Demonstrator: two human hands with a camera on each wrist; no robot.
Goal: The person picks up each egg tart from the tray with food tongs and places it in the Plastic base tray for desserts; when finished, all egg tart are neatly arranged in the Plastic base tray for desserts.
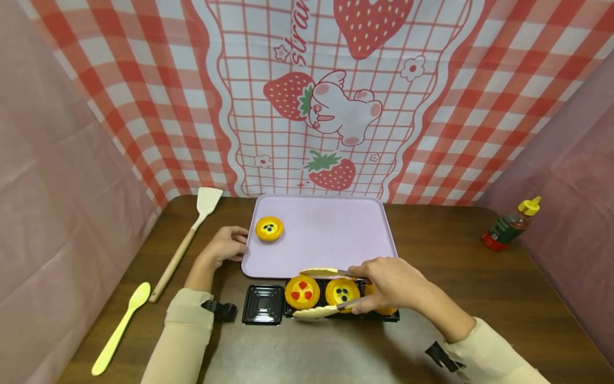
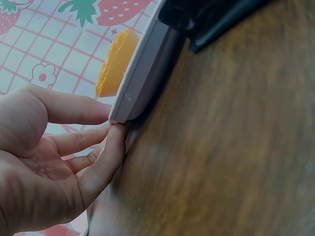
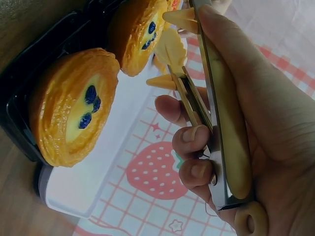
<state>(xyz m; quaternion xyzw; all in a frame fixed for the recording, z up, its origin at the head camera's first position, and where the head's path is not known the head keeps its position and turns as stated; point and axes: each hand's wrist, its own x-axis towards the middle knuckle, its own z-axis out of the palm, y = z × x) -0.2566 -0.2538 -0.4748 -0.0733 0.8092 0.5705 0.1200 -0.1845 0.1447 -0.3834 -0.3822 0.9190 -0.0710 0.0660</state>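
Note:
My left hand (image 1: 228, 244) pinches the left rim of the lilac tray (image 1: 331, 229) between thumb and fingers. One egg tart (image 1: 269, 229) with dark berries sits at the tray's left side. In my right hand (image 1: 394, 282) is a pair of tongs (image 1: 317, 311) with cream scalloped tips, held spread. Their tips pass on either side of an egg tart with red pieces (image 1: 302, 292) and a berry-topped egg tart (image 1: 342, 294), both in a black container (image 1: 285, 314). Another berry-topped tart (image 3: 76, 108) shows in the right wrist view; in the head view my hand mostly covers it.
A black square compartment (image 1: 263, 304) lies left of the tarts. On the left are a white spatula (image 1: 194, 226) with a wooden handle and a yellow spoon (image 1: 122, 328). A yellow-capped squeeze bottle (image 1: 509, 226) stands at the right. Checked cloth hangs behind the table.

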